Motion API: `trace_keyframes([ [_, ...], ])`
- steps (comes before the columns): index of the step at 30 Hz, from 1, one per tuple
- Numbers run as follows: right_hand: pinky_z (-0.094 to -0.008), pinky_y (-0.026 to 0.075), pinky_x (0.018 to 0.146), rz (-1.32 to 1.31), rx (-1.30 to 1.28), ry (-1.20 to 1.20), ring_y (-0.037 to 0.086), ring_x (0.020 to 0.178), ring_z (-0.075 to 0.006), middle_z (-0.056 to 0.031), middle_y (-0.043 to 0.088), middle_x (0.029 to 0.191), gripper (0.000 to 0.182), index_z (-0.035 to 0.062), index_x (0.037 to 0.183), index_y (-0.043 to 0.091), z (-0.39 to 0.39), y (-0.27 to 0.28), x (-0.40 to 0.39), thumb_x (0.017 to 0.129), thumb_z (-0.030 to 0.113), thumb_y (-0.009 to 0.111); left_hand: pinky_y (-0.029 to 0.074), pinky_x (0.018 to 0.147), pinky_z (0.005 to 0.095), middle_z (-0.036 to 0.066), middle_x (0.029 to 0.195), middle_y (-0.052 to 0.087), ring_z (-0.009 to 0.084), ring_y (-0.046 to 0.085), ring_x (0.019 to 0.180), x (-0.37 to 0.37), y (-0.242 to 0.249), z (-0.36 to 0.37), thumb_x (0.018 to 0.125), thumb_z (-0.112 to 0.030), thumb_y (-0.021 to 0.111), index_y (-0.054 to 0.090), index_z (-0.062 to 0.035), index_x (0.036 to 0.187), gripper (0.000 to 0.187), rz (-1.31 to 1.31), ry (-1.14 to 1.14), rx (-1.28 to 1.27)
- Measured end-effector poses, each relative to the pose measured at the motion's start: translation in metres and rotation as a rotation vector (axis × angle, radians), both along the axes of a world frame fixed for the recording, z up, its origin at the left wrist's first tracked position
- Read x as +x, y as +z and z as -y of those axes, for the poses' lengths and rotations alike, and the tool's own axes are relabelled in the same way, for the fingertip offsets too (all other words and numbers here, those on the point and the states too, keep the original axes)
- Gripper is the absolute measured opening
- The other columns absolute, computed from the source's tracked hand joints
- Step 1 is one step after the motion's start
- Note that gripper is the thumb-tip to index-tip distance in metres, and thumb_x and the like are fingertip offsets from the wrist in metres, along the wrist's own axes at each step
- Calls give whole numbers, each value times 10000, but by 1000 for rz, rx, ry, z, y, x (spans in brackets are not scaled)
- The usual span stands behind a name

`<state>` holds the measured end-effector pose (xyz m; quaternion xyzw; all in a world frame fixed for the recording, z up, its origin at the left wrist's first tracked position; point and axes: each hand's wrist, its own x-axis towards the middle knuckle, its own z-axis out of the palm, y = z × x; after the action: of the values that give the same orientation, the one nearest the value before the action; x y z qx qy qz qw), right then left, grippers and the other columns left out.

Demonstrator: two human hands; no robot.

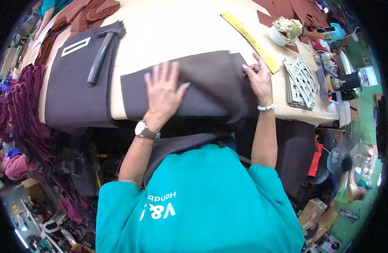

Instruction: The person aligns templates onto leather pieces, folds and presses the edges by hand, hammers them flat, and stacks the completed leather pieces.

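From my end I see the dark cloth (198, 95) lying along the near edge of the pale table (168, 29), right in front of the wearer. The left hand (163, 95) is palm down on its left part, fingers spread, pressing or smoothing and gripping nothing. The right hand (260, 80) is at the cloth's right end, thumb and fingers bent near each other; I can't tell whether they pinch a layer or only rest on it.

I'd judge the cloth light for its size and soft enough to fold, with some body; its middle is blurred, so I can't read the surface well. Layers could slip over each other, so I'd take a corner or the far edge between thumb and fingertips, with a flat palm pinning the rest. A hammer (103, 57) lies on the dark stack (78, 90) to the left, apart from both hands.
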<state>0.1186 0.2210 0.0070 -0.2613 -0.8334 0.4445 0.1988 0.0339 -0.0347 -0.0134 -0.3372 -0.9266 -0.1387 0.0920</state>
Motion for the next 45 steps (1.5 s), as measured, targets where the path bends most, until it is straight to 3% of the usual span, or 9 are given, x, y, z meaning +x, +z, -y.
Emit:
trace_keyframes([
  [6,-294,434,539,-226,140,-114,537,575,-151,-107,566,699,474,10,1296,405,37,9,21,850,15,566,271,1006,555,134,1241,518,342,410,1215,-7,-14,32,833,-195,605,600,-58,1126,324,96,11,241],
  [9,-297,437,532,-321,403,-211,540,563,-165,-113,569,708,470,14,1299,401,23,17,28,856,12,559,268,1008,556,105,1254,520,329,413,1220,-19,8,8,816,-128,615,610,-80,1120,307,-209,-51,230],
  [15,-393,499,590,-231,821,-191,606,677,-284,-143,597,822,521,73,1324,384,-50,-1,-10,836,57,567,162,1038,602,175,1453,242,370,170,1353,-17,21,-53,884,-381,511,347,-107,1378,588,-205,-120,192],
  [20,-393,510,683,163,1080,-139,603,826,-313,-119,563,1017,454,119,1266,469,-88,-37,-25,828,175,572,174,1040,601,193,1415,294,373,222,1330,8,-16,-53,852,-561,448,384,-97,1350,684,60,-309,80],
  [23,-428,439,835,-10,1031,-78,563,953,-336,-165,569,1063,384,52,1174,546,-95,-26,-54,844,249,558,177,1039,604,195,1412,298,374,229,1326,8,-20,-53,853,-555,453,381,-103,1353,677,37,-297,87],
  [29,-430,437,866,483,793,-16,559,1016,-358,-235,579,1076,586,8,1097,599,-120,-30,-119,798,510,550,171,1049,597,192,1419,293,371,240,1326,8,-24,-53,858,-569,422,379,-115,1357,676,31,-276,79],
  [37,-391,488,747,-98,733,-16,641,843,-316,-134,668,898,227,100,1002,612,-113,10,-131,839,257,599,175,1047,597,192,1421,291,373,235,1327,10,-26,-53,858,-567,422,376,-113,1359,677,41,-273,109],
  [42,-272,483,667,-535,773,149,622,759,-134,-66,676,897,170,83,1026,633,-67,105,-120,889,156,561,205,1031,593,187,1400,320,369,265,1309,25,-19,-50,841,-520,492,391,-81,1339,671,41,-253,134],
  [45,-238,470,646,-426,613,210,571,714,-84,-37,660,819,158,75,1014,645,-10,128,-84,887,132,570,244,1014,581,175,1368,354,358,297,1286,32,-9,-47,815,-447,574,418,-73,1309,638,27,-284,170],
])
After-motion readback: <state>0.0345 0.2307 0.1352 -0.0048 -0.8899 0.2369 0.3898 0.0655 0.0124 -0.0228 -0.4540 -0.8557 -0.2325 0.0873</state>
